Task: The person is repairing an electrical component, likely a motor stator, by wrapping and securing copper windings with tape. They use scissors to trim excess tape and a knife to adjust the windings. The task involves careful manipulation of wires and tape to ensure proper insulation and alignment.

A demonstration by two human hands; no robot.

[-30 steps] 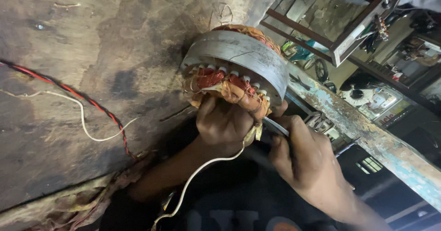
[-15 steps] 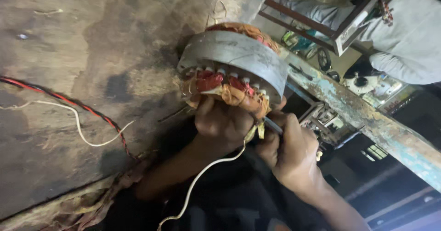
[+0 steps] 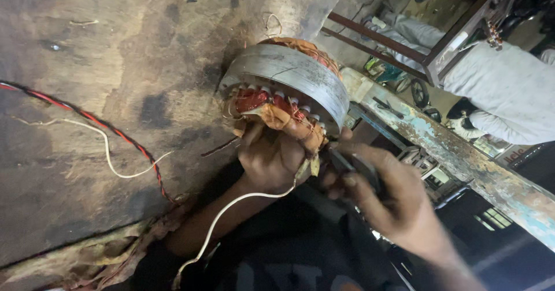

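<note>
Gripping the near rim of the motor stator [image 3: 286, 88], the left hand [image 3: 272, 155] is steadying it; just right, the right hand [image 3: 393, 201] is pinching a dark tool [image 3: 347, 165] toward its windings.

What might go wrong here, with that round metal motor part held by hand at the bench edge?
The stator stands on its rim, steadied only by the left hand, so it may roll or tip. The right hand works a thin tool close to the left hand's fingers; a slip could jab them or nick the copper windings. The white wire trailing down could snag.
</note>
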